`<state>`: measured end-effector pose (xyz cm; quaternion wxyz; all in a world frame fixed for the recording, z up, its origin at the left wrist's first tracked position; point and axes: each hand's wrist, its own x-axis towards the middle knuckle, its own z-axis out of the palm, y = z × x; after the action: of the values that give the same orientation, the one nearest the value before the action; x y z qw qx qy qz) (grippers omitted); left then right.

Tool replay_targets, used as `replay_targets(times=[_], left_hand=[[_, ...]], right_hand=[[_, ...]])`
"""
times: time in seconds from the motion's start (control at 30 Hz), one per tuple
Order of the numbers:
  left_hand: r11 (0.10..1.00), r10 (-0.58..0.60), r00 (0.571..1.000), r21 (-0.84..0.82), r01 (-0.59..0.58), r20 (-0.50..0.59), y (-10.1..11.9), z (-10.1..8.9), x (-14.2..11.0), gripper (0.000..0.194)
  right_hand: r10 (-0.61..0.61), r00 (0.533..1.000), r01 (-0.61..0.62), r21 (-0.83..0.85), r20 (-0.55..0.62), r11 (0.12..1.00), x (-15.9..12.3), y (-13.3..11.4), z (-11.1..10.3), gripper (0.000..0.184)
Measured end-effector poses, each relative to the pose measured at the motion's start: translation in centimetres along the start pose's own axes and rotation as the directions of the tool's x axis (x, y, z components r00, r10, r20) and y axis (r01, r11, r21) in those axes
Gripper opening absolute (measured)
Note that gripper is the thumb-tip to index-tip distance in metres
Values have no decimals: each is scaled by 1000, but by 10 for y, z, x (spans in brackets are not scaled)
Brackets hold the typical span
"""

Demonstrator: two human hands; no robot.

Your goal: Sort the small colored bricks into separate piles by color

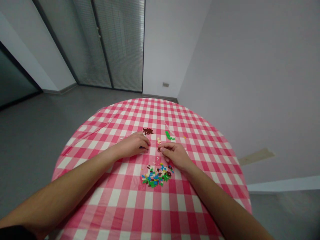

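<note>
My right hand [174, 154] is closed in a pinch, with a small brown building brick [158, 149] at its fingertips. My left hand [136, 144] rests on the table to the left, its fingers loosely bent and apart. Something dark blue shows partly under its palm, mostly hidden. Below and between the hands lies a mixed heap of small bricks [156, 176] in blue, green, white, yellow and brown. Beyond the left fingers is a brown brick pile [148, 131]. Past the right hand sit green bricks [169, 135], and cream bricks [158, 141] lie just ahead of its fingertips.
A pink-and-white checked tablecloth [120, 206] covers the round table. A few white pieces lie between the heap and the hands, and a lone orange piece [184, 137] lies to the right. Behind stand a glass partition [117, 43] and a pale wall [250, 73].
</note>
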<state>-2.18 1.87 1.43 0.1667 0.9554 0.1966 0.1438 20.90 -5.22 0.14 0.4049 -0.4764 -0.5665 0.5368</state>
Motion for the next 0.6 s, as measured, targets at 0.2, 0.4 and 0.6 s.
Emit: replay_targets(times=[0.2,0.4,0.6], left_hand=[[992,-68,975,-118,43,-213,22,11,2,14],[990,-78,966,-133,46,-248,28,19,4,12],[993,-90,973,-98,71,-213,31,13,5,12]], right_hand=[[70,997,-66,153,-17,986,-1,0,8,30],[51,997,-45,123,-50,991,1,3,13,35],[11,999,-9,39,-53,999,0,5,14,32]])
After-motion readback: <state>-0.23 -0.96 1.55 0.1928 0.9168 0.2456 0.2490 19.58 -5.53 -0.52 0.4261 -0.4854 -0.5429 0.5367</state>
